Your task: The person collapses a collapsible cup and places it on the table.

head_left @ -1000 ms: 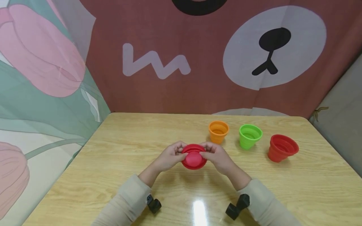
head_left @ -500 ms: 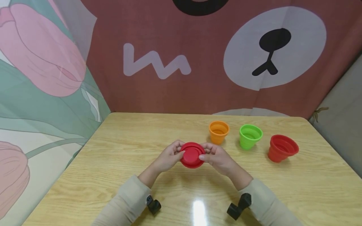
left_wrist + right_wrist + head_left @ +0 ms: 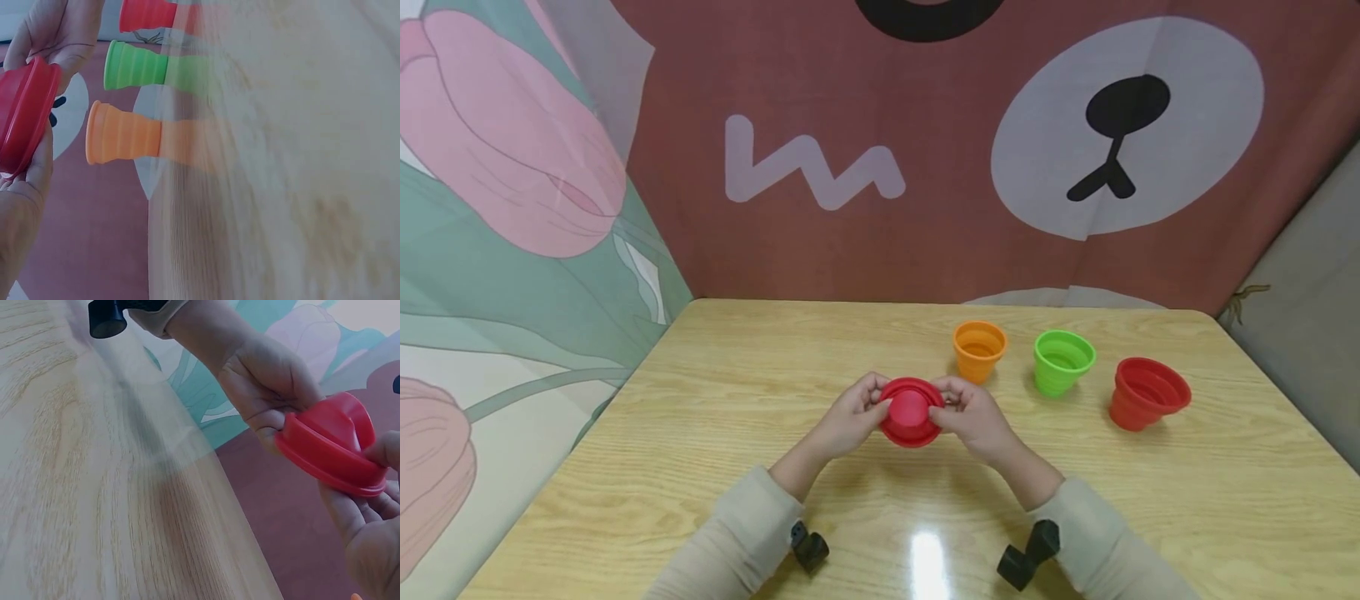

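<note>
Held above the table in the head view is a red collapsible cup, mostly folded, its round base facing the camera. My left hand grips its left side, thumb against the base and fingers behind the rim. On the opposite side my right hand pinches it the same way. In the right wrist view the base of the red cup bulges unevenly out of the folded rings. The left wrist view cuts off part of the cup.
Behind and right of my hands stand an orange cup, a green cup and another red cup, all unfolded with mouths up. They stand on a wooden table. A printed cloth hangs behind its far edge.
The held cup has shifted slightly up and left since a second ago. Its base looked flatter half a second ago and bulges more now. My right thumb has moved a little on it.
</note>
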### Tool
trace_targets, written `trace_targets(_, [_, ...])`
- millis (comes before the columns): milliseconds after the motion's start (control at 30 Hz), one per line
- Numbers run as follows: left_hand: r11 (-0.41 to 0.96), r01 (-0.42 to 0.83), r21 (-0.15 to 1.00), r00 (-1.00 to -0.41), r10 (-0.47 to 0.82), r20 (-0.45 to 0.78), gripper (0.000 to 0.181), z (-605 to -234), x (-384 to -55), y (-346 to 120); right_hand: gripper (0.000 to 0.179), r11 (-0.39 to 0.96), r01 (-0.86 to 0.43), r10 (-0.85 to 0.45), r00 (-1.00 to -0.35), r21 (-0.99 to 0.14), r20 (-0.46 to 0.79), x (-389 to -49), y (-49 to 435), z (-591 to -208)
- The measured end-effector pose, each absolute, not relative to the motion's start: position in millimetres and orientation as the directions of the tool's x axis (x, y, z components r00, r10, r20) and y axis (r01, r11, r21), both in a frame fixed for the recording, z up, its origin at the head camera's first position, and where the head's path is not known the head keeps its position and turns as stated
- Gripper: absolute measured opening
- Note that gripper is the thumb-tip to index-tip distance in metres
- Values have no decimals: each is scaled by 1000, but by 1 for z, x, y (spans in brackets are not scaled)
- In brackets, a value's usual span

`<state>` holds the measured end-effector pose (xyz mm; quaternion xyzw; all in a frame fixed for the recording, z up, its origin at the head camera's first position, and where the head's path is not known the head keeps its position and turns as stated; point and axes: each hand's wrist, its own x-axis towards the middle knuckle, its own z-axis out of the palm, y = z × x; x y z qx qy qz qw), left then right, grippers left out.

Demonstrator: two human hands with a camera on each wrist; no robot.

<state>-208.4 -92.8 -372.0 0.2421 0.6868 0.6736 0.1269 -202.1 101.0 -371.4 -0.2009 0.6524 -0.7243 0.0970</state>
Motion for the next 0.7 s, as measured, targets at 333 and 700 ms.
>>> trace_targets(333, [-244,-3,970,-794,590,146,24,-375,-210,-99,30,-24,-105,-358,-928,-994,106,-203,101,-367])
trace_targets(700, [-141,60,988,-840,528,127,29,-377,-213,-94,29,-27,-115,-372,-921,-993,117,-206,100,-371])
